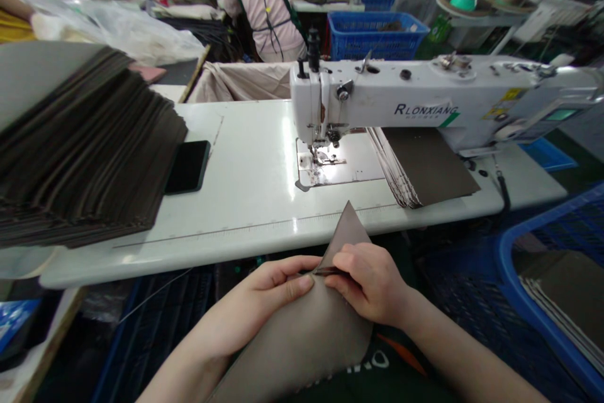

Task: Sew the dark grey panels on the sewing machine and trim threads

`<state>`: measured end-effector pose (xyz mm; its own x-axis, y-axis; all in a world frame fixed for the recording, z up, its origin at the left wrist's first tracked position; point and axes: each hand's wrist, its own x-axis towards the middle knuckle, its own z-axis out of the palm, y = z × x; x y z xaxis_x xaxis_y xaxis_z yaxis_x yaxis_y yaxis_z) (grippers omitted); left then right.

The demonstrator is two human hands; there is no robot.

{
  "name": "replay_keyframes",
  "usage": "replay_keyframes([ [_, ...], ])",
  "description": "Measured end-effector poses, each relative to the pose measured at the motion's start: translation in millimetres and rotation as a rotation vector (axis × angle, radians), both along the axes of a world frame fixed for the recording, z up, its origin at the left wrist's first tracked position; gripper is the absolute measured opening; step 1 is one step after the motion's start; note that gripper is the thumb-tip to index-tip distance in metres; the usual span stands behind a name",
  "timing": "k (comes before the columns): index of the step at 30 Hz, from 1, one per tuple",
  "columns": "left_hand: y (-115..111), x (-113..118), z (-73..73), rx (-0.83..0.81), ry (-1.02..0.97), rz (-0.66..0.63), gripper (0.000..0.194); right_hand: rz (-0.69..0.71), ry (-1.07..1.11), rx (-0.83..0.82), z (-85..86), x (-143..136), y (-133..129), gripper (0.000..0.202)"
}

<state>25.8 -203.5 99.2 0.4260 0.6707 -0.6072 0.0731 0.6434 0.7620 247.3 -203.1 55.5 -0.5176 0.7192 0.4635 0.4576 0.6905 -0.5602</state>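
Note:
A grey-brown fabric piece point(306, 334) hangs over my lap in front of the table, one pointed corner standing up toward the sewing machine point(368, 98). My left hand point(278, 290) pinches its folded edge between thumb and fingers. Close beside it on the right, my right hand point(370, 277) grips the same piece at the fold, fingers curled. Beyond them, the lit needle area of the machine has no fabric under it. A stack of dark panels with pale edges point(425, 167) lies under the machine arm.
At the left rises a tall stack of dark panels point(89, 158), with a black phone point(189, 167) beside it. A blue basket point(507, 252) holding panels is at the right. Behind the table are a person in pink point(267, 4) and another blue basket point(377, 44).

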Motion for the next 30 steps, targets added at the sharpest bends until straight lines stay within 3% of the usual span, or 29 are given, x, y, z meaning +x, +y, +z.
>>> replay_keyframes([
  [4,0.0,0.5,-1.3,-0.001,0.000,-0.026,0.035,0.021,0.112,-0.088,-3.4,0.6,-0.1,0.014],
  [8,0.1,0.7,0.5,0.070,-0.011,-0.066,0.036,-0.027,0.039,-0.263,3.3,0.0,-4.1,0.016],
  [14,0.5,0.2,1.9,0.101,0.014,-0.102,0.035,-0.182,-0.057,-0.167,7.8,-6.0,-15.0,0.020],
  [21,-0.2,4.0,-0.6,0.101,0.023,-0.120,0.035,-0.171,-0.301,-0.061,13.5,-8.6,-14.9,0.027],
  [30,-1.1,1.5,-3.1,0.042,0.019,-0.103,0.034,-0.198,-0.145,-0.292,13.7,-0.9,-13.6,0.026],
])
